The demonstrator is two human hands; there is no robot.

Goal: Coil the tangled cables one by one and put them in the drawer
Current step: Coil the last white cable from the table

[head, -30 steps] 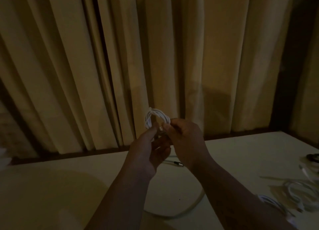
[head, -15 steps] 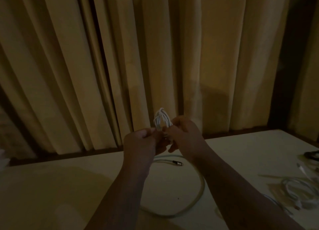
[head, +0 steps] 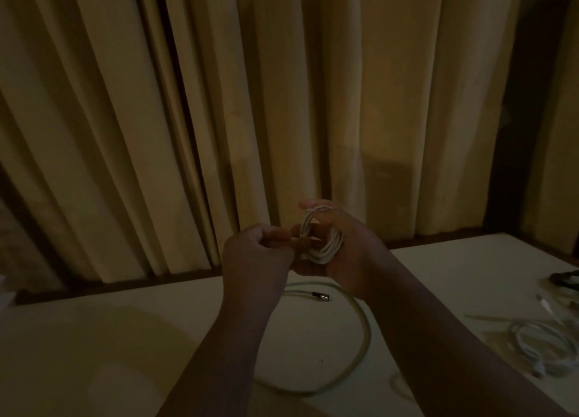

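Note:
A small white coiled cable (head: pixel 326 244) is held above the table in front of the curtain. My right hand (head: pixel 347 247) grips the coil, with fingers curled round its loops. My left hand (head: pixel 257 253) sits just to its left and pinches the cable's loose end at the coil's edge. A thicker pale cable (head: pixel 360 325) lies in a wide loop on the white table (head: pixel 94 338) under my forearms, its metal plug (head: pixel 321 296) pointing right. No drawer is in view.
More white cables (head: pixel 545 347) lie tangled at the table's right side, with a black cable (head: pixel 564 277) beyond them. Beige curtains (head: pixel 188 119) hang behind the table's far edge. A pale object (head: pixel 4 291) shows at the far left.
The coil has shifted right and turned so its loops now lie in my right palm. My left hand stays at its left edge on the loose end.

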